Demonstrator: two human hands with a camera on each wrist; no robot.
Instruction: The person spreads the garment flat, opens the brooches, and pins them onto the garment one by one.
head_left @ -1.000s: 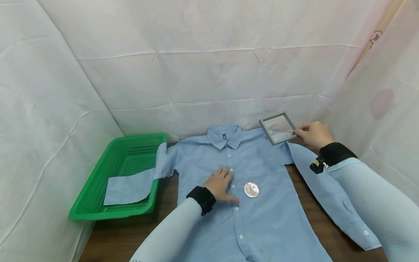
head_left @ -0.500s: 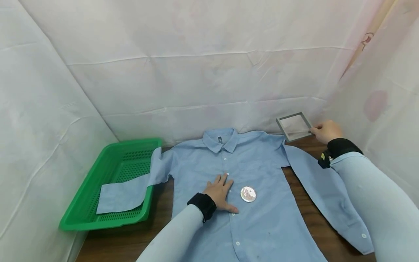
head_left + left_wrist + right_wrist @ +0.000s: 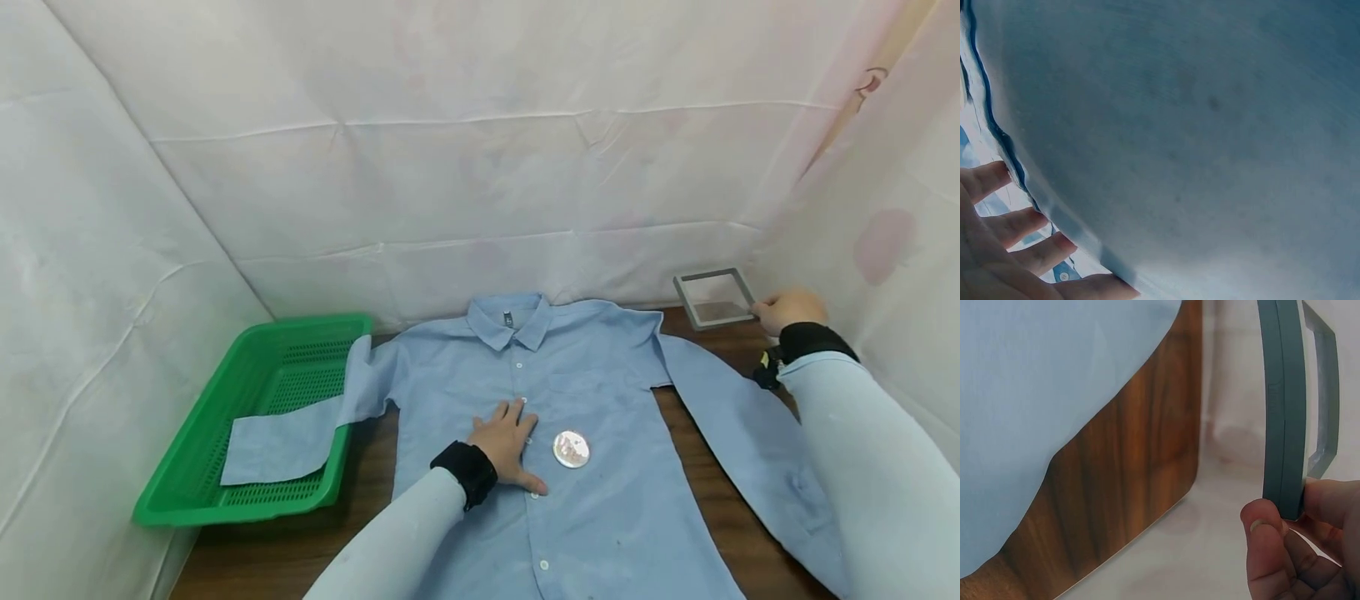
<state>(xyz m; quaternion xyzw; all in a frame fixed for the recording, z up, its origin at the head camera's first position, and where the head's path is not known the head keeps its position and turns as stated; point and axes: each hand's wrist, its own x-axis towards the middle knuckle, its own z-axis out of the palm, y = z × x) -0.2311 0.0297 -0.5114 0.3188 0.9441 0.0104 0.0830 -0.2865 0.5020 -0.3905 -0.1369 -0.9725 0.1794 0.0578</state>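
Note:
A light blue button-up shirt point(image 3: 592, 367) is spread out, collar towards the back wall. My left hand point(image 3: 504, 446) rests on its front with fingers spread, palm down. Just right of that hand, a shiny round silver disc point(image 3: 572, 449), coin-like, lies on the shirt. At the back right, my right hand point(image 3: 792, 312) pinches the corner of a square grey frame point(image 3: 686, 302) with a see-through middle. In the right wrist view, thumb and fingertips grip the lower end of the frame point(image 3: 1285, 406), held edge-on. The left wrist view shows mostly blue cloth point(image 3: 1197, 137) past the fingers.
A green plastic basket point(image 3: 161, 487) stands at the left; one shirt sleeve point(image 3: 281, 446) drapes into it. The other sleeve point(image 3: 738, 417) stretches right, partly under my right arm. Brown wooden table point(image 3: 247, 550) shows around the shirt. White sheeting point(image 3: 450, 183) walls the back and sides.
My right hand has carried the frame rightwards, from above the shirt's shoulder to beyond it, over the table's back right corner. My left hand keeps its place on the shirt.

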